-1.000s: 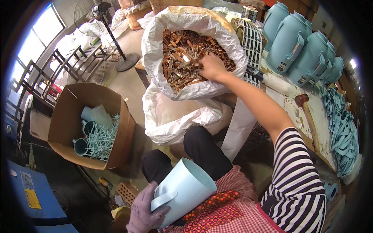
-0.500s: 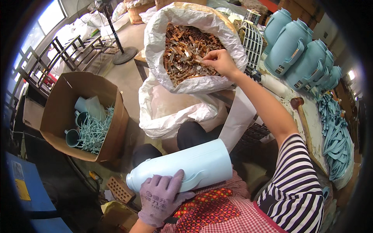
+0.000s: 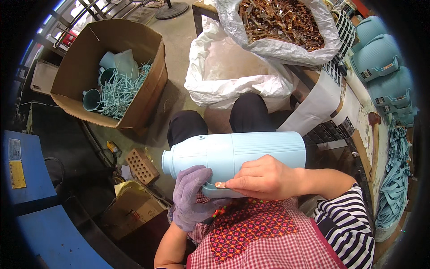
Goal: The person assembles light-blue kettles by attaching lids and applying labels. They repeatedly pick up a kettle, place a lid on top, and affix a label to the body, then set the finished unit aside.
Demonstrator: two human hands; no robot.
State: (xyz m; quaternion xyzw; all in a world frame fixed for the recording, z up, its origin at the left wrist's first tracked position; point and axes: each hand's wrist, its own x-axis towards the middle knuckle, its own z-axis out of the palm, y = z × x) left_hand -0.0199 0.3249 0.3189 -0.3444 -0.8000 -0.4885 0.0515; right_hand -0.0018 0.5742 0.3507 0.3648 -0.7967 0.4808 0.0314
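A light blue thermos flask casing (image 3: 264,145) lies on its side across my lap, its narrow neck toward the left. My left hand (image 3: 190,197), in a light purple glove, is closed around the near side of the casing by its handle (image 3: 220,193). My bare right hand (image 3: 267,177) pinches a small shiny copper-coloured strip (image 3: 220,184) between thumb and fingers. The strip rests against the handle, or just over it; I cannot tell which. Many similar strips (image 3: 282,22) fill a white sack (image 3: 257,46) at the far right.
Left, a cardboard box (image 3: 150,92) holds blue cups and thin plastic pieces. A second white sack (image 3: 233,83) stands ahead of my knees. At right, a bench carries blue flasks (image 3: 378,58), a mallet (image 3: 374,134) and blue straps (image 3: 389,184). Blue machinery (image 3: 29,166) stands at left.
My right hand has come back from the sack of strips to the casing's handle, holding a strip. The casing has turned on my lap, and the view has tilted down.
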